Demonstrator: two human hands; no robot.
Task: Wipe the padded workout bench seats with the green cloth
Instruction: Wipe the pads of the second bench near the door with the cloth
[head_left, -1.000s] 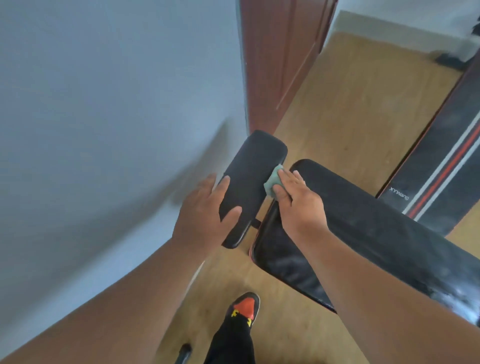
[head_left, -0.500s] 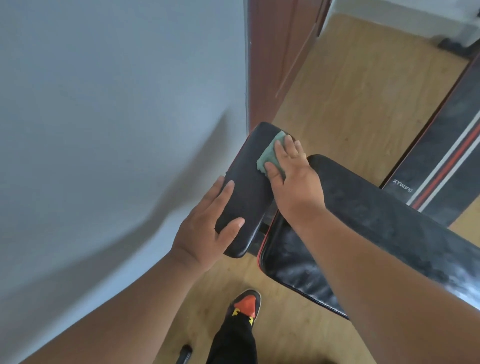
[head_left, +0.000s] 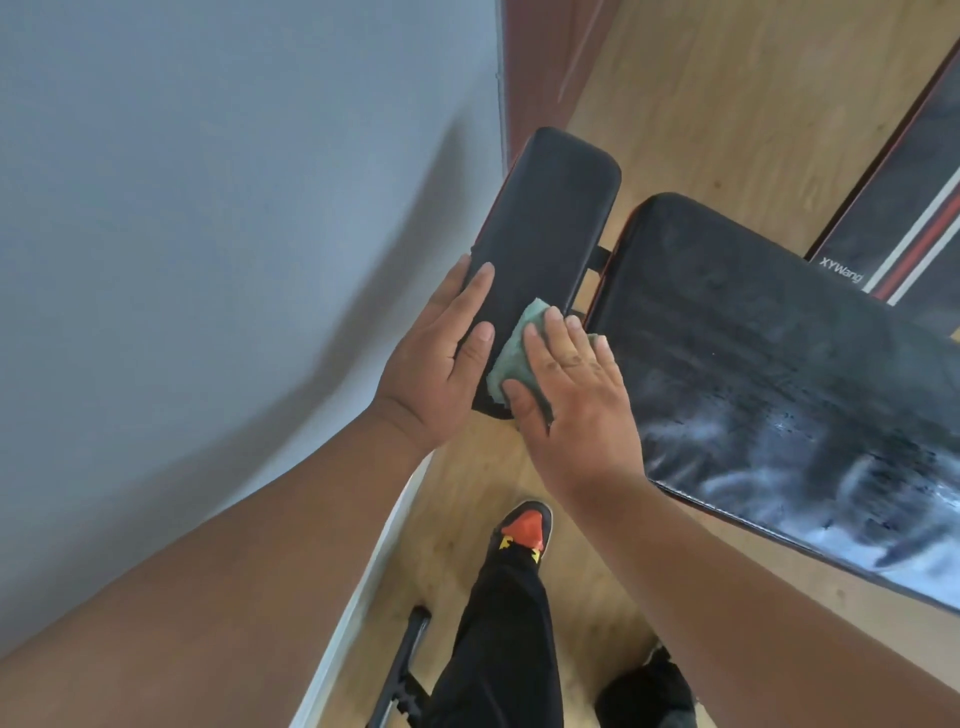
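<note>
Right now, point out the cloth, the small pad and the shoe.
cloth (head_left: 511, 358), head view, bare green patch beside the right hand
small pad (head_left: 550, 208), head view, middle of its top
shoe (head_left: 525, 526), head view, orange toe

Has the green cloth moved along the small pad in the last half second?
Yes. The green cloth, under the right hand, has slid from the small pad's far end by the door down to its near end, beside the left hand.

From my feed, the crumpled green cloth (head_left: 511, 358) lies mostly under my right hand (head_left: 569, 395), hiding the small black padded seat's (head_left: 545, 223) near end. The long black padded bench (head_left: 779, 374) and the striped black pad (head_left: 904, 218) run off the right edge.
</note>
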